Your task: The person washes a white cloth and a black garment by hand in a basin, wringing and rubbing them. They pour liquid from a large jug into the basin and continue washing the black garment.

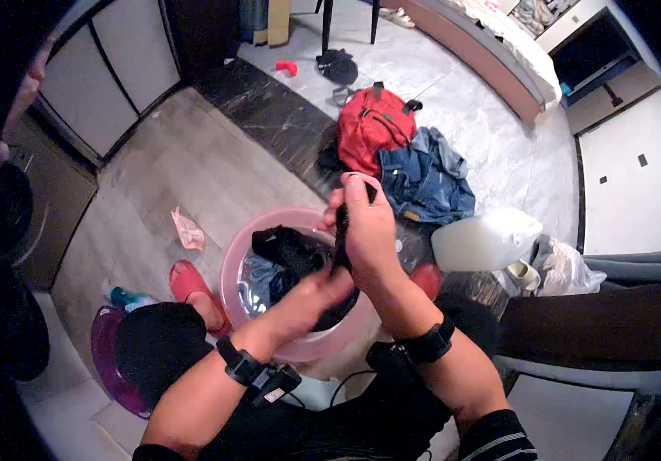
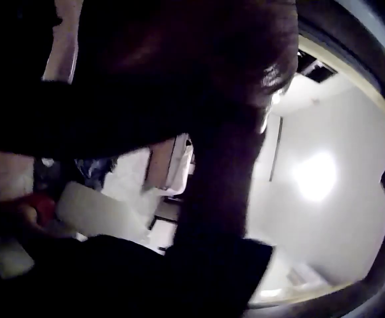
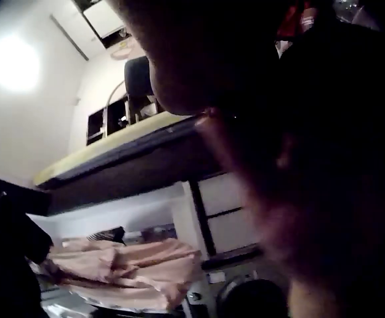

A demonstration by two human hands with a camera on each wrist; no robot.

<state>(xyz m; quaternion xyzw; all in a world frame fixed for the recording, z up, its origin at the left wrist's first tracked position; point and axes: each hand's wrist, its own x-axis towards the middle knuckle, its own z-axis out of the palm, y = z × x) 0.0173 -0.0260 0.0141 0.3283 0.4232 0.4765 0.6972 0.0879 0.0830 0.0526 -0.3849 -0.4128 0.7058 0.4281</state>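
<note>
In the head view my right hand [image 1: 366, 230] is raised over the pink basin [image 1: 232, 265], fingers curled round a wet-looking black cloth [image 1: 341, 223]. Lower down, my left hand [image 1: 311, 301] is blurred and holds the lower end of that cloth, its fingertips partly hidden. Inside the basin, a black garment [image 1: 288, 250] and a dark blue garment [image 1: 260, 278] lie in water. Both wrist views are very dark; the left hand [image 2: 245, 59] is a shadowed shape in one, and the right hand [image 3: 278, 218] is blurred in the other.
A red backpack [image 1: 372, 127] and a denim garment [image 1: 426, 180] lie beyond the basin. To its right stands a whitish plastic jug [image 1: 484, 240]. Red slippers [image 1: 192, 286] are on the feet beside the basin. A purple basin [image 1: 105, 353] sits at the left.
</note>
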